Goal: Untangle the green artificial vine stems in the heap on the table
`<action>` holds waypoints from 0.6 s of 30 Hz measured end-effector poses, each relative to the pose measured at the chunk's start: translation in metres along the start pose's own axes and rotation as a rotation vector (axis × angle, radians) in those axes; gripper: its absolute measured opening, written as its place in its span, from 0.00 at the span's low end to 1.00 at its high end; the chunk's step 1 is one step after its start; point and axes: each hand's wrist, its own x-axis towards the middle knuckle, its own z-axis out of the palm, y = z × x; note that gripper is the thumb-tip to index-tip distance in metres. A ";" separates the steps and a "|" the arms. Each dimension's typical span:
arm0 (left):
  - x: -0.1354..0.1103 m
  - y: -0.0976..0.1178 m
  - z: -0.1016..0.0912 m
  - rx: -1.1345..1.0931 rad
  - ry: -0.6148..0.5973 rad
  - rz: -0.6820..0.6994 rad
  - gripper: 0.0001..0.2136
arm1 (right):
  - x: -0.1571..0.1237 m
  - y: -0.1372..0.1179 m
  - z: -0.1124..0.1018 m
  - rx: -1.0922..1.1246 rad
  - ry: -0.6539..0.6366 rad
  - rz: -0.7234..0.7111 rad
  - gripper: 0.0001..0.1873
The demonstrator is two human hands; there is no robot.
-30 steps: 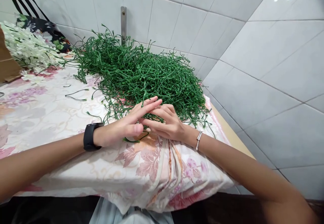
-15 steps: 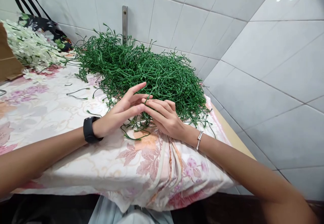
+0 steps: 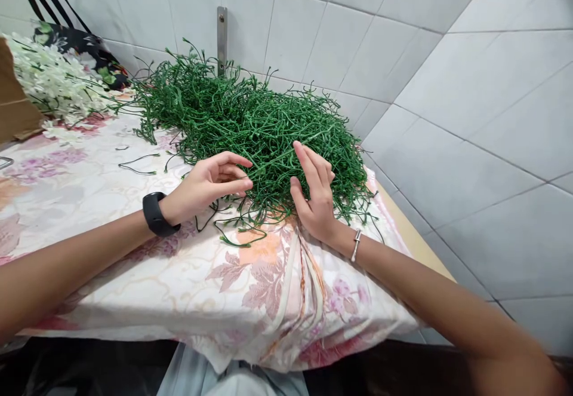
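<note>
Touching the near edge of the green stems (image 3: 250,115), both hands sit apart on the floral cloth (image 3: 89,187). The left hand (image 3: 208,182) has its fingers loosely curled, with the tips among loose strands; whether it pinches one I cannot tell. The right hand (image 3: 316,196) is spread, fingers straight, holding nothing. White flowers (image 3: 49,82) lie far left.
</note>
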 end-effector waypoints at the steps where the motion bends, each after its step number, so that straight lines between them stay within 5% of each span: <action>1: 0.000 -0.001 0.000 0.016 0.003 0.006 0.17 | 0.000 0.000 0.000 0.003 0.004 0.011 0.27; 7: 0.000 -0.002 -0.004 0.261 0.153 0.167 0.12 | -0.001 0.000 0.000 0.008 0.051 0.024 0.27; 12: -0.001 -0.004 -0.005 0.504 0.179 0.293 0.17 | -0.001 0.001 0.001 0.060 0.091 0.090 0.27; 18: 0.000 -0.006 -0.007 0.654 0.248 0.229 0.10 | -0.001 0.003 0.002 0.102 0.136 0.168 0.27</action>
